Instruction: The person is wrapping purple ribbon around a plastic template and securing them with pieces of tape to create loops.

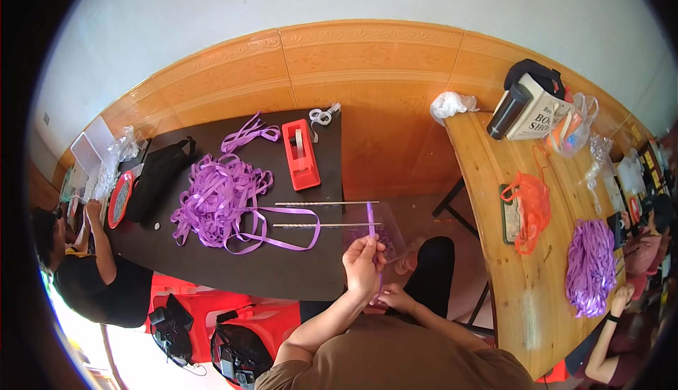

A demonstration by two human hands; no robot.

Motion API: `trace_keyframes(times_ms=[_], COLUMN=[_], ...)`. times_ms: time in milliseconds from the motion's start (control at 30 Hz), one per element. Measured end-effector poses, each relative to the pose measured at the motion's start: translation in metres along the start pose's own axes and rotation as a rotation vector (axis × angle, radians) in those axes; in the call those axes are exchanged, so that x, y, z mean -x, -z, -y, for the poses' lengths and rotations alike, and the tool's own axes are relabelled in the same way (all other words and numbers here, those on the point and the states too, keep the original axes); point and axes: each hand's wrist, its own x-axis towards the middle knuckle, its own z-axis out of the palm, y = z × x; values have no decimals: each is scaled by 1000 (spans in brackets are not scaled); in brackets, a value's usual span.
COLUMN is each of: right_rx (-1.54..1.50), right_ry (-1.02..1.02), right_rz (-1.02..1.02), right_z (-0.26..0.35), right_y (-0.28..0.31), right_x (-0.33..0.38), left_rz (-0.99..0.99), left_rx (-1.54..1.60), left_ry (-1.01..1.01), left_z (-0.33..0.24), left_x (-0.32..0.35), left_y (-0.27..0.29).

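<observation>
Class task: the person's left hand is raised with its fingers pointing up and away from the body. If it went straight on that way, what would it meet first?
Probably the clear plastic sheet that the left hand already pinches with a purple ribbon strip; beyond, the two metal rods off the table edge. Depth is unclear.

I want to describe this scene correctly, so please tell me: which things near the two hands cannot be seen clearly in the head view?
- Right hand: low by the lap; its grip on the purple ribbon strip is too small to tell.
- Clear bag: transparent, its edges are faint; the left hand covers its lower corner.
- Purple ribbon pile: tangled, single strips cannot be counted.
- Red tape dispenser: the tape end is too small.
</observation>
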Motion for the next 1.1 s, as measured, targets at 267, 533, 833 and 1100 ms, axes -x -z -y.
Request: trace_keyframes(times_ms=[267,533,833,1100], right_rx=[359,1338,619,106], right_ry=[773,1273,758,152], right_rz=[-865,-454,-368,-167], right_z=[101,210,239,271], right_y=[13,-11,-8,23], right_x=[-26,-33,-56,-103], left_rz=[33,88,147,480], left_rx=[-24,-129,-151,-293], left_ry=[-46,-38,-874,-11], left_z=[-12,-28,-157,-70], left_x=[13,30,26,48], left_y=[-7,-5,-75,-22])
